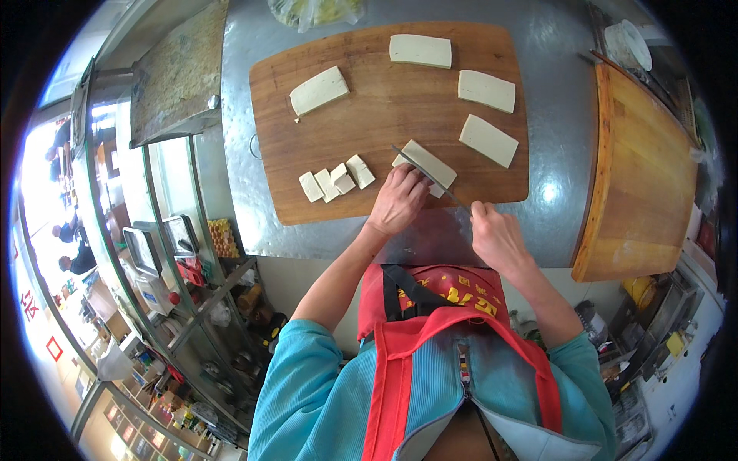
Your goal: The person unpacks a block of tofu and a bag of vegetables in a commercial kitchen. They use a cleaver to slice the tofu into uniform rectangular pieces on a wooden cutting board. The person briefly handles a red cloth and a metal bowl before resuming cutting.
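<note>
A pale slab of tofu lies near the front edge of a wooden cutting board. My right hand grips the handle of a knife, whose blade runs along the slab's near side. With bent fingers, my left hand rests against the tofu beside the blade, hiding part of it. Small cut tofu pieces lie left of that hand, two of them overlapping. Farther off are whole slabs: one at the upper left, one at the top and two on the right, including the nearer slab.
The board sits on a metal worktop. A clear plastic bag with greenish contents stands at the far edge. To the right is a second wooden board. Glass-fronted shelving stands left, with eggs nearby.
</note>
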Available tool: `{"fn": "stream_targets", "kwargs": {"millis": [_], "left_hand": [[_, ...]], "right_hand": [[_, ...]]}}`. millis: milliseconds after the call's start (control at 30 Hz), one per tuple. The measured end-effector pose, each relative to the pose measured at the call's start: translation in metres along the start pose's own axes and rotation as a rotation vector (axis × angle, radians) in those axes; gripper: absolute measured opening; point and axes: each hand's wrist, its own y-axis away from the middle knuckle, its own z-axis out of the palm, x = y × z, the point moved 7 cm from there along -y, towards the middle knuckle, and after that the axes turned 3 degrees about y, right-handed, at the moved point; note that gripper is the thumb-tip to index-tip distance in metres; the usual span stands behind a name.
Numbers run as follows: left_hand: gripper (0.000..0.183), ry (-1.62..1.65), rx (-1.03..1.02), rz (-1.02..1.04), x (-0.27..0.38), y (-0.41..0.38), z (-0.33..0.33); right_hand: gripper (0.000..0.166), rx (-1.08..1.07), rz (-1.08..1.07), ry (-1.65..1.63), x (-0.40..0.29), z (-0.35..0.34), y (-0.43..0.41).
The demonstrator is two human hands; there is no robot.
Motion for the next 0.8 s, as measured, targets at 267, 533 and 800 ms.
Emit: {"fn": "stream_targets", "kwargs": {"millis": [267, 533, 800], "left_hand": [[0.027, 0.007, -0.007, 0.001, 0.002, -0.003, -0.003], [0.039, -0.012, -0.112, 0.125, -0.005, -0.001, -0.003], [0.071, 0.012, -0.386, 0.324, -0.003, -0.069, -0.015]], "right_hand": [[0.012, 0.031, -0.044, 0.013, 0.001, -0.002, -0.006], [0.012, 0.116, -0.078, -0.003, 0.026, 0.026, -0.005], [0.016, 0.441, 0.117, -0.357, 0.065, 0.007, 0.061]]}}
